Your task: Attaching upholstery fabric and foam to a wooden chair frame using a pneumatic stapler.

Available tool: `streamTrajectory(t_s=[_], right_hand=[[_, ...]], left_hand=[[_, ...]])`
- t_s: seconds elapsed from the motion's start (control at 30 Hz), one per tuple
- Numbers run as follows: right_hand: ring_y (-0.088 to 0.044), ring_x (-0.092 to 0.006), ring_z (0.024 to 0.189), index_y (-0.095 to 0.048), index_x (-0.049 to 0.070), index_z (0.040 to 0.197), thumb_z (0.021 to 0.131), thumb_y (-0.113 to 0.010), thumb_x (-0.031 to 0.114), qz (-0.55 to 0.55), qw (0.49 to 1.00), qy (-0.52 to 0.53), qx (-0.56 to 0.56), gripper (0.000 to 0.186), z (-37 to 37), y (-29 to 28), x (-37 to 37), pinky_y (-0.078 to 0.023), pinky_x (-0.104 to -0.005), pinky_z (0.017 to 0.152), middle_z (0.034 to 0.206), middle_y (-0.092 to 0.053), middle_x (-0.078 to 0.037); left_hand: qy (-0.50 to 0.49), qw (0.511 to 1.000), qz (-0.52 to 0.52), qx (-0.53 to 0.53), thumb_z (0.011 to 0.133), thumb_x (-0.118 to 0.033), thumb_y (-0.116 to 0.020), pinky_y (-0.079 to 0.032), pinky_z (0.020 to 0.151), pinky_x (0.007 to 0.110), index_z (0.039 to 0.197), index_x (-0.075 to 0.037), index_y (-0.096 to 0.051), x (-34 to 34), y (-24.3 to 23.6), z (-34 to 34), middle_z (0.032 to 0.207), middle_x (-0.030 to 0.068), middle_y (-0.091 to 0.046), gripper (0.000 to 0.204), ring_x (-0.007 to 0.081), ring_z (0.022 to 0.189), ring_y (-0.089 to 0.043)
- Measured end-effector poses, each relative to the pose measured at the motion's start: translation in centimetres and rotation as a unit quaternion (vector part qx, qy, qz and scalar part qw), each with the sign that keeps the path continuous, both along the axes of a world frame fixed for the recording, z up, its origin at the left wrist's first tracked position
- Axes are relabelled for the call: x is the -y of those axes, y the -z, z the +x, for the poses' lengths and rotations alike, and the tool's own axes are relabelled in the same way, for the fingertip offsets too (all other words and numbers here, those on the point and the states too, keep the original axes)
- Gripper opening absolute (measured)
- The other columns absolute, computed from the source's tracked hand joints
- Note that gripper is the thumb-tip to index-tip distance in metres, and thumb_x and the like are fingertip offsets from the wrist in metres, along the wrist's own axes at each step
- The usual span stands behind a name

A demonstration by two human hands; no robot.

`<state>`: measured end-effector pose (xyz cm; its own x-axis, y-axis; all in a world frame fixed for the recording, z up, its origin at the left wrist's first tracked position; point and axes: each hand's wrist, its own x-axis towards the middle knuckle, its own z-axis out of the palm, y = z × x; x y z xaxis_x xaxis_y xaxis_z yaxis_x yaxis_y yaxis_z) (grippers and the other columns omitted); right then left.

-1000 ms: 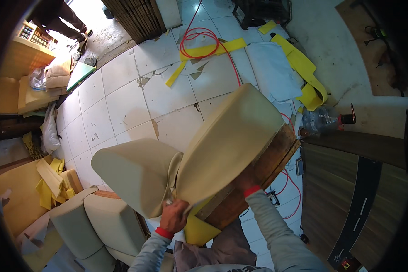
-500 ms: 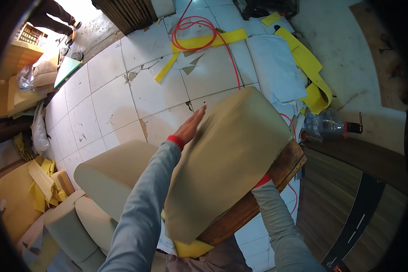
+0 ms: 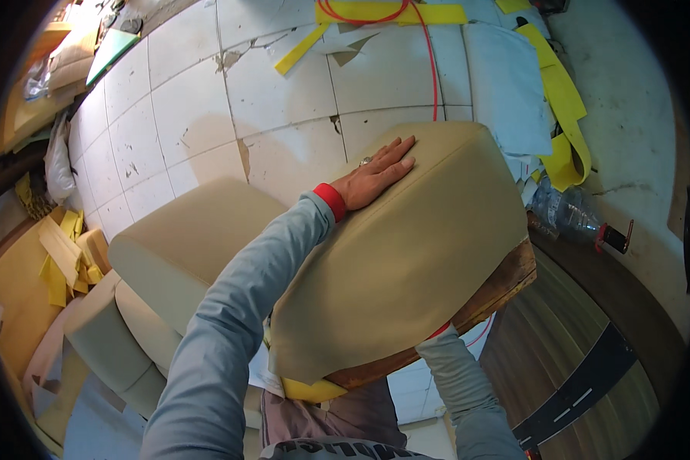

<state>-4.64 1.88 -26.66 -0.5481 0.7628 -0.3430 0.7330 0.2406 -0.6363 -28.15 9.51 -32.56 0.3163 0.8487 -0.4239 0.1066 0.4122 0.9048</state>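
A beige upholstered cushion (image 3: 391,261) with a lengthwise seam rests on a worn wooden board (image 3: 494,287) in front of me. My left hand (image 3: 372,180) lies flat on its upper far side beside the seam, fingers stretched out, a ring on one of them. The lower edge of the cover hangs loose over the board. My right forearm (image 3: 468,387) reaches up from below, and its red cuff (image 3: 439,330) passes under that edge. The cover hides my right hand and its fingers. Some yellow foam (image 3: 313,390) sticks out at the cushion's near corner.
Another beige cushion (image 3: 195,230) stands at left, with more upholstered pieces (image 3: 103,330) nearer me. Yellow foam scraps (image 3: 65,253) lie at far left. Across the tiled floor (image 3: 280,100) run a red hose (image 3: 429,61) and yellow strips. A plastic bottle (image 3: 571,215) is at right.
My left hand has gone from the cushion's left edge, seen edge-on, to lying flat on its top near the seam. The cushion sits tilted differently, and the whole view has shifted.
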Motion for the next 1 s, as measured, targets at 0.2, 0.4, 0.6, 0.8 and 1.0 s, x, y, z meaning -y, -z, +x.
streamTrajectory(t_s=[0.2,0.4,0.6,0.8,1.0], right_hand=[[-0.063,-0.0357,0.123,-0.068,0.004,0.127,0.101,-0.064,0.030,-0.109,0.991,0.070,-0.030,0.038,-1.8,2.4,0.6,-0.050,-0.0470,0.107,0.134,-0.068,-0.017],[-0.063,-0.0347,0.123,-0.067,0.003,0.129,0.102,-0.063,0.031,-0.193,0.967,0.142,-0.082,0.039,-2.6,1.1,5.9,-0.050,-0.0467,0.107,0.134,-0.067,-0.016],[-0.063,-0.0338,0.123,-0.067,0.003,0.130,0.103,-0.062,0.032,-0.314,0.914,0.212,-0.145,0.040,-2.1,1.7,8.5,-0.050,-0.0464,0.107,0.135,-0.067,-0.016],[-0.063,-0.0328,0.124,-0.066,0.002,0.131,0.104,-0.061,0.033,-0.477,0.787,0.302,-0.247,0.041,-0.8,-0.5,12.7,-0.050,-0.0461,0.107,0.136,-0.067,-0.016],[-0.063,-0.0318,0.124,-0.065,0.002,0.132,0.106,-0.060,0.034,-0.594,0.662,0.335,-0.311,0.042,-1.0,-0.4,16.9,-0.050,-0.0458,0.107,0.136,-0.067,-0.016]], left_hand=[[-0.033,0.999,-0.011,-0.005,0.112,-0.064,-0.034,-0.007,0.135,0.044,0.174,-0.016,-0.017,1.4,-1.0,0.3,0.181,0.0168,-0.012,0.081,0.0316,0.168,-0.002],[-0.024,0.999,-0.018,-0.013,0.108,-0.071,-0.037,-0.009,0.135,0.047,0.174,-0.015,-0.020,4.6,-1.8,-1.0,0.179,0.0234,-0.014,0.089,0.0346,0.168,-0.003],[-0.049,0.998,-0.020,-0.020,0.105,-0.076,-0.039,-0.008,0.134,0.048,0.174,-0.014,-0.020,6.8,-1.5,-0.7,0.179,0.0255,-0.012,0.095,0.0367,0.168,-0.003],[-0.071,0.993,-0.071,-0.065,0.090,-0.094,-0.040,-0.010,0.129,0.067,0.174,-0.022,-0.023,12.4,-1.6,-2.0,0.178,0.0277,-0.015,0.112,0.0427,0.166,-0.009],[-0.095,0.992,-0.071,-0.050,0.085,-0.097,-0.044,-0.010,0.128,0.070,0.174,-0.024,-0.024,14.3,-1.2,-1.8,0.177,0.0293,-0.014,0.117,0.0435,0.166,-0.012]])
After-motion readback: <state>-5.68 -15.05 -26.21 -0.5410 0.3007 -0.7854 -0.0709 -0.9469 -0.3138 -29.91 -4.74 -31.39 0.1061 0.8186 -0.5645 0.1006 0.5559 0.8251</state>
